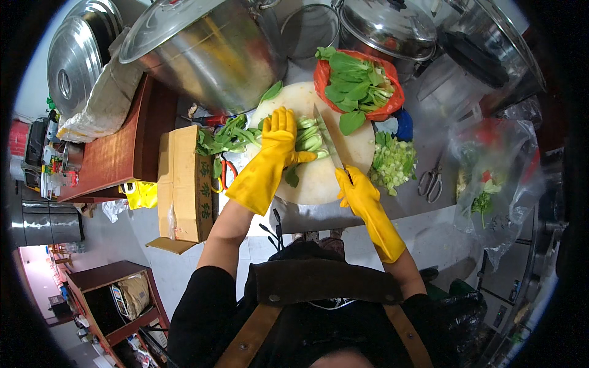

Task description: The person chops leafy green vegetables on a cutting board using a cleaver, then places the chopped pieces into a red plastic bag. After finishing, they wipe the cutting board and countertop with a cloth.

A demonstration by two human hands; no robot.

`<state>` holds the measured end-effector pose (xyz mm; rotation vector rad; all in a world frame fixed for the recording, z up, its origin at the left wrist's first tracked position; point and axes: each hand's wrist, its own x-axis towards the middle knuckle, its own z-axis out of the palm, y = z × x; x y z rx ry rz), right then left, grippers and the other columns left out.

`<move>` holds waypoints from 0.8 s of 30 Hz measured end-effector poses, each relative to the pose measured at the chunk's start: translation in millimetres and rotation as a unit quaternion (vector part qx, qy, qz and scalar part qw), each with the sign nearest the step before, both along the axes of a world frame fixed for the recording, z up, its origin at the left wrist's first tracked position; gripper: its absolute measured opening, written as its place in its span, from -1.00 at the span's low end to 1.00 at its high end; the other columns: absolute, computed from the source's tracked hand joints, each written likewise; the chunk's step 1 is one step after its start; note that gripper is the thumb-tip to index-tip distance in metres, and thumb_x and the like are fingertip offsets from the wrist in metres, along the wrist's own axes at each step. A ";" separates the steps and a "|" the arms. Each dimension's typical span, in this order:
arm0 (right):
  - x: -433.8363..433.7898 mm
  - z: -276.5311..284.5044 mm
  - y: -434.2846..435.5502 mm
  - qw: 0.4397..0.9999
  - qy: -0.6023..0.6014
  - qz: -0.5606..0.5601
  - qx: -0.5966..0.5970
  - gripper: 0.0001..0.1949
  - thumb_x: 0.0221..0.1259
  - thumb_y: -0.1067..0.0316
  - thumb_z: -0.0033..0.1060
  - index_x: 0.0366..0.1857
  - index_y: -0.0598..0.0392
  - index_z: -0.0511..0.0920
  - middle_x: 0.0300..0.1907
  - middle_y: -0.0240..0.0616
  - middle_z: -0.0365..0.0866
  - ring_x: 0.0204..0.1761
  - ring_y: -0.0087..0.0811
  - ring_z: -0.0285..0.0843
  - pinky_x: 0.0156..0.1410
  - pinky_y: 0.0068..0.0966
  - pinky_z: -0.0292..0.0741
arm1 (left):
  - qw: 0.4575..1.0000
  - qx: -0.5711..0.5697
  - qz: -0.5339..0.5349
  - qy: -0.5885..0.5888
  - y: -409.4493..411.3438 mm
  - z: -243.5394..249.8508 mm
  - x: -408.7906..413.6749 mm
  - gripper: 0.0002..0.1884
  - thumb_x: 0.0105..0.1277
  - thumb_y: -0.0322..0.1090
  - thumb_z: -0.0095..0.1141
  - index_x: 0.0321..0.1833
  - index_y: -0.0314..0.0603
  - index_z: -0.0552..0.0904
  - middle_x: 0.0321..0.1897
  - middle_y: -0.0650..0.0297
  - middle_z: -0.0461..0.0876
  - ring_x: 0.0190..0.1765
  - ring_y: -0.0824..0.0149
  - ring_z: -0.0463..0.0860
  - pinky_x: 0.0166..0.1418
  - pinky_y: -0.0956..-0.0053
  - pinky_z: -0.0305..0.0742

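On a round, pale cutting board [308, 188] lies a bunch of leafy greens that look like bok choy [310, 139], white stems to the right. My left hand [277, 142], in a yellow rubber glove, rests flat across it with the thumb out beside the stems. My right hand [359, 187], gloved alike, grips the handle of a kitchen knife [327, 138]. The blade slants up and left, just beside the stem ends; whether it touches them I cannot tell. Chopped greens [393, 163] are heaped off the board's right edge. A red plastic bag [396, 99] holds more whole greens.
Behind the board stand a large steel stockpot [216, 64] and a lidded pot [389, 27]. Red-handled scissors [224, 175] lie by a cardboard box [181, 184] at left. Metal scissors [431, 184] and a clear plastic bag [499, 179] are at right.
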<state>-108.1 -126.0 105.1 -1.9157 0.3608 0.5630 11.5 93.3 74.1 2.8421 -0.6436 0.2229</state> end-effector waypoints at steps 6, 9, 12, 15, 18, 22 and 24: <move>-20.8 27.9 13.9 0.999 -0.029 -0.022 -0.010 -0.54 0.46 -0.04 -0.01 0.19 0.11 0.50 -0.51 -0.22 0.61 -0.61 -0.44 0.54 -0.40 -0.46 0.52 | 0.998 0.029 -0.014 0.056 -5.8 -19.0 6.5 0.45 -0.48 0.41 0.48 0.44 -0.53 0.18 0.32 -0.16 0.35 0.38 -0.16 0.32 0.43 -0.12 0.13; -19.1 26.8 16.4 0.999 -0.023 0.000 -0.035 -0.51 0.46 -0.08 -0.06 0.15 0.15 0.50 -0.49 -0.17 0.62 -0.58 -0.33 0.58 -0.38 -0.34 0.52 | 0.990 0.075 -0.021 0.117 -8.4 -8.0 8.0 0.44 -0.42 0.41 0.46 0.49 -0.46 0.13 0.35 -0.19 0.33 0.39 -0.15 0.31 0.45 -0.06 0.13; -12.7 9.7 18.6 0.991 -0.064 0.025 -0.112 -0.49 0.47 -0.11 -0.14 0.12 0.17 0.50 -0.45 -0.10 0.66 -0.55 -0.22 0.63 -0.34 -0.25 0.54 | 0.984 0.128 -0.020 0.121 -14.3 0.3 5.8 0.39 -0.36 0.35 0.49 0.49 -0.45 0.14 0.36 -0.19 0.32 0.40 -0.15 0.31 0.45 -0.05 0.15; -4.3 -7.5 20.1 0.977 -0.106 0.049 -0.180 -0.49 0.48 -0.12 -0.19 0.11 0.14 0.49 -0.42 -0.05 0.68 -0.53 -0.16 0.65 -0.31 -0.22 0.56 | 0.980 0.113 -0.024 0.159 -18.0 2.9 8.7 0.37 -0.34 0.30 0.51 0.49 -0.45 0.13 0.38 -0.20 0.30 0.42 -0.17 0.29 0.44 -0.06 0.16; 10.4 8.8 12.4 0.991 -0.028 0.057 -0.115 -0.54 0.49 -0.11 -0.17 0.01 0.12 0.49 -0.50 -0.17 0.61 -0.61 -0.33 0.56 -0.42 -0.36 0.52 | 0.980 0.070 -0.049 0.180 -11.2 -6.3 15.0 0.35 -0.33 0.29 0.52 0.49 -0.42 0.14 0.42 -0.17 0.23 0.46 -0.16 0.23 0.43 -0.14 0.18; 23.6 47.9 0.6 0.997 0.061 0.051 -0.021 -0.59 0.51 -0.10 -0.16 -0.17 0.09 0.45 -0.56 -0.26 0.56 -0.67 -0.46 0.49 -0.53 -0.48 0.45 | 0.982 0.050 -0.057 0.170 -3.6 -17.0 15.6 0.24 -0.14 0.25 0.46 0.51 -0.40 0.13 0.54 -0.24 0.00 0.59 -0.18 -0.03 0.50 -0.21 0.03; 25.4 50.0 -2.9 0.997 0.066 0.047 -0.010 -0.60 0.51 -0.09 -0.16 -0.18 0.08 0.45 -0.56 -0.26 0.56 -0.67 -0.46 0.49 -0.54 -0.48 0.44 | 0.980 0.061 -0.064 0.177 -3.9 -16.7 18.4 0.20 -0.08 0.24 0.43 0.51 -0.40 0.14 0.54 -0.24 0.00 0.58 -0.17 -0.02 0.50 -0.21 0.03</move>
